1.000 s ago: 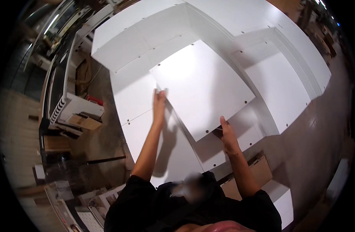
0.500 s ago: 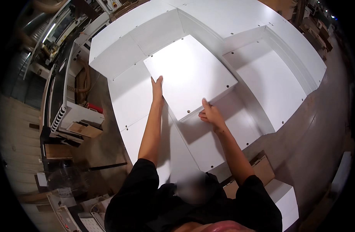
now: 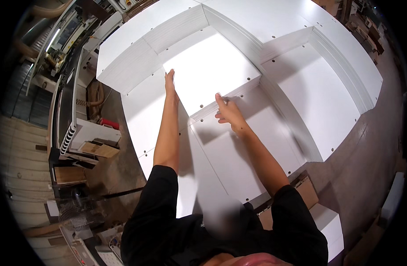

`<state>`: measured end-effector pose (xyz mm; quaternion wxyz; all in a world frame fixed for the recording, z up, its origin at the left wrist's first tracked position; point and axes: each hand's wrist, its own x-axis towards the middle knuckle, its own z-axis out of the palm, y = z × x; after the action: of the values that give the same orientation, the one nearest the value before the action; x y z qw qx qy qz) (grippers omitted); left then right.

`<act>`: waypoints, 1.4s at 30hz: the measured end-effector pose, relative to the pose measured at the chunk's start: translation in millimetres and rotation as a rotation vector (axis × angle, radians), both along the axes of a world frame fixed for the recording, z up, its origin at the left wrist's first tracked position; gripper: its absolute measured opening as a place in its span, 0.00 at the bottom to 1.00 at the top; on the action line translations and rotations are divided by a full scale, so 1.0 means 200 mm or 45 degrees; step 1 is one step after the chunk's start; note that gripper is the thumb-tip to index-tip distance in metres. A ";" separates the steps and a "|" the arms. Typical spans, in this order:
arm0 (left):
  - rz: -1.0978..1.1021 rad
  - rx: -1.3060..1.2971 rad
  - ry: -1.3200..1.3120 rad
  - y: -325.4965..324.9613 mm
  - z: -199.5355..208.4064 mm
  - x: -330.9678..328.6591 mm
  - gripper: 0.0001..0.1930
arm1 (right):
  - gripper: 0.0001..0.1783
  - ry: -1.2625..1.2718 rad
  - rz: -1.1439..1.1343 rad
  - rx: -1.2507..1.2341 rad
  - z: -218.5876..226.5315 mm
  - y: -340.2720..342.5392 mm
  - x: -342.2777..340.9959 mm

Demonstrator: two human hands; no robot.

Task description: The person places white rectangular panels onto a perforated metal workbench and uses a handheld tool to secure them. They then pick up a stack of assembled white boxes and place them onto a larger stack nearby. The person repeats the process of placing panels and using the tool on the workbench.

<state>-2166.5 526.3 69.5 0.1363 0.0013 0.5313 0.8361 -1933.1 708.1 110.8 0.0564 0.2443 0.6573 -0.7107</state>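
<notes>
A white rectangular panel with small dark holes near its edges lies level on a stack of similar boards, toward the back of the white work area. Along its left edge is my left hand, fingers pointing away and thumb by the edge; its lower fingers are hidden. My right hand is at the panel's front edge, thumb up at the top face and the other fingers curled below. Between my forearms and the panel lies a lower white board, also with dark holes.
White stacks of boards at other heights surround the panel; one lower board lies to the right. A machine with a dark rail stands at the left. Below it are wood offcuts and a fan. Brown cardboard stands near my right elbow.
The panel has moved away from me and slightly left, now lining up with the stack behind. Both hands have moved with it, uncovering more of the lower board in front.
</notes>
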 end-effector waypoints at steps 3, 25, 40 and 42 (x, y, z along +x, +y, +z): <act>0.013 -0.018 -0.031 0.04 -0.02 -0.03 0.36 | 0.50 -0.028 0.007 0.057 -0.01 0.01 -0.03; 0.035 -0.190 -0.195 0.09 0.10 0.87 0.41 | 0.60 0.482 -0.445 0.352 -0.18 0.14 -0.09; -0.064 0.168 -0.142 0.04 0.10 0.84 0.33 | 0.49 0.491 -0.266 0.007 -0.21 0.26 0.13; -0.051 0.188 -0.133 0.00 0.06 0.82 0.31 | 0.44 0.496 -0.224 -0.100 -0.19 0.26 0.42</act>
<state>-2002.3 527.2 80.8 0.1801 -0.0215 0.4602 0.8691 -1848.2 759.3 73.3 -0.1247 0.1564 0.6038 -0.7716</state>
